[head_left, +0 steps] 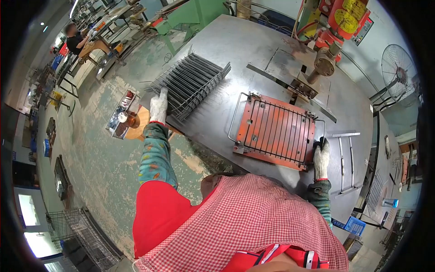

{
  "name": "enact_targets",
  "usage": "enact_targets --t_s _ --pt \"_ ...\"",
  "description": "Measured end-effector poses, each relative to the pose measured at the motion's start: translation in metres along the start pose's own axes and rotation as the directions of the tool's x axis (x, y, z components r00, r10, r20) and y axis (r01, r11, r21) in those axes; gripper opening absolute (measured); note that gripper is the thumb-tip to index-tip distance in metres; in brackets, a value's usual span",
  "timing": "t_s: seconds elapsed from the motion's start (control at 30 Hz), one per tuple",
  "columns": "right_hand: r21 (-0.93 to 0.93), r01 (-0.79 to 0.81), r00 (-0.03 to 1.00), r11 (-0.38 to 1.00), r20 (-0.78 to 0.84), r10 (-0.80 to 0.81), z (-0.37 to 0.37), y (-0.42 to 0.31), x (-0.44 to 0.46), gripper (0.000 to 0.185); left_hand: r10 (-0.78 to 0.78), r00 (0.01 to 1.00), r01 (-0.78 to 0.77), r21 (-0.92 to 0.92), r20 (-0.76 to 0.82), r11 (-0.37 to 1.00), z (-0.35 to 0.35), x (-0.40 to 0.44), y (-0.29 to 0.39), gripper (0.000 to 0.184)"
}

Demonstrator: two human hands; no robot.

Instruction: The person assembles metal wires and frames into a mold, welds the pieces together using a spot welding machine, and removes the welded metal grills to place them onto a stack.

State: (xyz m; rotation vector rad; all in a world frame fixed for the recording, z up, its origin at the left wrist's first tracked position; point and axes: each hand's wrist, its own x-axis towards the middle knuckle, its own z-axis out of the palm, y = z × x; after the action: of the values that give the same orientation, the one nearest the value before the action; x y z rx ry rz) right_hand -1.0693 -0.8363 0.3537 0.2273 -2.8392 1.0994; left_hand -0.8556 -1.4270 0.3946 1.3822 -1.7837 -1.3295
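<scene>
My left hand (158, 108), in a white work glove, is at the near left end of a stack of dark wire racks (195, 81). Its fingers are closed at the rack ends, partly hidden among the wires. On the metal table an orange fixture plate (267, 119) carries one wire rack (282, 131) with parallel bars and a loop handle at each side. At the plate's right edge is my right hand (321, 161), gloved with dark fingertips, its fingers bent around the lower end of the right handle.
Behind the plate stands a red and yellow machine head (337, 27) with a metal electrode (324, 63). A metal frame (346, 161) lies right of my right hand. A fan (398, 72) stands far right. Left are a stool (139, 124) and, farther off, a seated person (74, 41).
</scene>
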Motion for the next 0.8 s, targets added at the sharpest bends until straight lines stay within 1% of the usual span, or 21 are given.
enact_targets --t_s 0.03,0.07,0.1,0.17,0.2,0.27,0.3,0.37,0.4,0.43,0.47,0.5,0.53,0.57,0.6,0.63,0.67,0.7,0.73,0.77,0.8 --pt "0.0 0.005 1.0 1.0 0.005 -0.005 0.001 0.004 0.001 0.04 -0.01 1.0 0.012 0.238 -0.012 0.971 -0.006 -0.003 0.004 0.069" --pt "0.025 0.014 1.0 1.0 -0.003 -0.014 0.002 0.008 0.002 0.04 -0.004 1.0 -0.004 0.421 0.017 0.907 -0.009 -0.007 0.007 0.073" --pt "0.05 0.023 1.0 0.998 -0.011 -0.023 0.004 0.01 0.003 0.041 0.079 0.997 -0.069 0.568 0.008 0.82 -0.012 -0.015 0.008 0.067" --pt "0.03 0.016 1.0 0.999 0.004 -0.016 0.002 0.006 0.003 0.042 0.156 0.987 -0.128 0.723 0.029 0.679 -0.013 -0.044 0.028 0.062" --pt "0.036 0.014 1.0 0.999 0.006 -0.014 0.003 0.011 0.004 0.042 0.152 0.988 -0.123 0.722 0.026 0.681 -0.013 -0.045 0.028 0.062" --pt "0.048 -0.002 1.0 0.999 0.018 0.001 0.002 0.011 0.005 0.041 0.239 0.97 -0.183 0.769 0.041 0.612 -0.013 -0.048 0.032 0.055" --pt "0.045 -0.008 1.0 0.999 0.017 0.008 0.001 0.011 0.006 0.041 0.237 0.97 -0.188 0.77 0.048 0.61 -0.008 -0.052 0.035 0.055" --pt "0.041 -0.02 0.999 0.999 0.039 0.018 0.0 0.01 0.007 0.041 0.55 0.835 -0.415 0.652 -0.003 0.634 0.008 -0.081 0.067 0.045" --pt "0.135 -0.072 0.997 0.988 0.044 0.067 0.004 0.011 0.009 0.041 0.576 0.816 -0.516 0.513 0.052 0.686 0.022 -0.102 0.084 0.04" --pt "-0.043 -0.048 0.998 0.998 0.028 0.049 0.006 0.019 0.011 0.042 0.602 0.788 -0.605 0.345 0.13 0.718 0.039 -0.123 0.093 0.037" --pt "-0.151 -0.025 0.998 0.988 0.046 0.032 -0.002 -0.002 0.004 0.042 0.541 0.792 -0.599 0.184 0.284 0.779 0.058 -0.138 0.092 0.035" --pt "-0.196 -0.015 1.0 0.981 0.006 0.016 0.0 -0.006 0.003 0.041 0.506 0.772 -0.567 0.055 0.385 0.822 0.089 -0.134 0.059 0.041" --pt "-0.22 -0.097 0.995 0.971 -0.008 0.098 -0.005 -0.02 -0.003 0.037 0.363 0.801 -0.306 -0.195 0.476 0.932 0.116 -0.153 0.051 0.046" --pt "-0.182 -0.188 0.982 0.965 -0.018 0.188 0.0 -0.013 -0.002 0.03 0.512 0.697 -0.57 -0.044 0.503 0.82 0.135 -0.152 0.032 0.049" --pt "-0.171 -0.212 0.977 0.962 -0.044 0.208 -0.011 -0.036 -0.014 0.03 0.371 0.725 -0.432 -0.035 0.58 0.901 0.15 -0.154 0.023 0.049" --pt "-0.165 -0.225 0.973 0.96 -0.095 0.211 0.0 -0.021 -0.019 0.029 0.209 0.68 -0.338 0.049 0.703 0.94 0.146 -0.163 0.039 0.05" --pt "-0.079 -0.23 0.965 0.97 -0.146 0.217 -0.014 -0.052 -0.041 0.029 -0.026 0.621 0.1 -0.047 0.784 0.994 0.146 -0.153 0.019 0.05" --pt "-0.016 -0.275 0.955 0.961 -0.121 0.271 -0.021 -0.061 -0.056 0.031 -0.138 0.581 0.306 -0.059 0.802 0.95 0.128 -0.189 0.049 0.049" --pt "0.029 -0.237 0.957 0.971 -0.165 0.238 -0.017 -0.052 -0.073 0.033 -0.058 0.599 0.207 -0.084 0.798 0.975 0.113 -0.214 0.058 0.053" --pt "0.021 -0.316 0.939 0.948 -0.138 0.316 -0.021 -0.052 -0.09 0.034 -0.346 0.564 0.498 0.026 0.75 0.867 0.11 -0.235 0.078 0.058" --pt "0.082 -0.35 0.92 0.933 -0.156 0.359 -0.022 -0.052 -0.112 0.033 -0.181 0.592 0.29 0.002 0.785 0.957 0.104 -0.208 0.046 0.059"
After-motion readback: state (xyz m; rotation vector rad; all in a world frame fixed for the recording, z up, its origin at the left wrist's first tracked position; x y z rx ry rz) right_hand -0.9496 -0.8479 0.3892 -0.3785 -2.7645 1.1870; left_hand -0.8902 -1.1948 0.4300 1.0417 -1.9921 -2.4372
